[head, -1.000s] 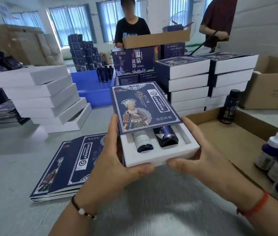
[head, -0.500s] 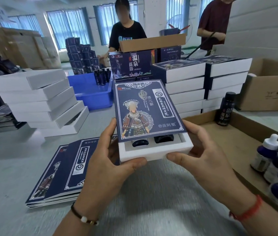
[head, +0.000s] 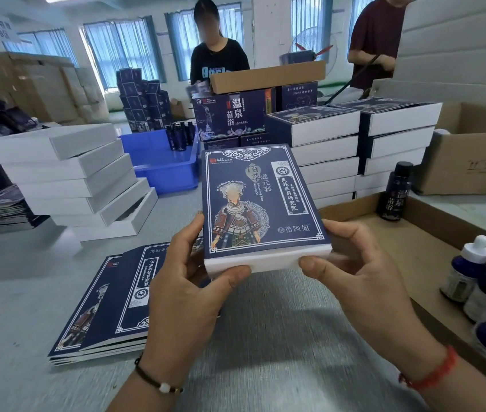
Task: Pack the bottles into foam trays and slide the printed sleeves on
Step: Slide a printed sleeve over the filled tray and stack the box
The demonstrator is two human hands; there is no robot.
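Note:
I hold a white foam tray [head: 253,261] above the grey table, with a dark blue printed sleeve [head: 261,200] covering its whole top. Only the tray's white front edge shows; the bottles inside are hidden. My left hand [head: 188,281] grips the left side with the thumb on the front edge. My right hand [head: 354,272] grips the right side, thumb on the front edge too. Flat printed sleeves [head: 111,304] lie stacked on the table at the left. Loose white-capped bottles [head: 470,272] stand at the right edge.
A stack of white trays [head: 66,173] stands at the left and sleeved boxes [head: 354,144] are piled behind. A blue bin [head: 161,162] holds dark bottles. A low cardboard tray [head: 432,233] with a black bottle [head: 396,191] lies at the right. Two people work beyond the table.
The sleeve has slid toward me over the tray until it covers the bottles, which were showing a second ago. Both hands kept their grip and the box rose slightly.

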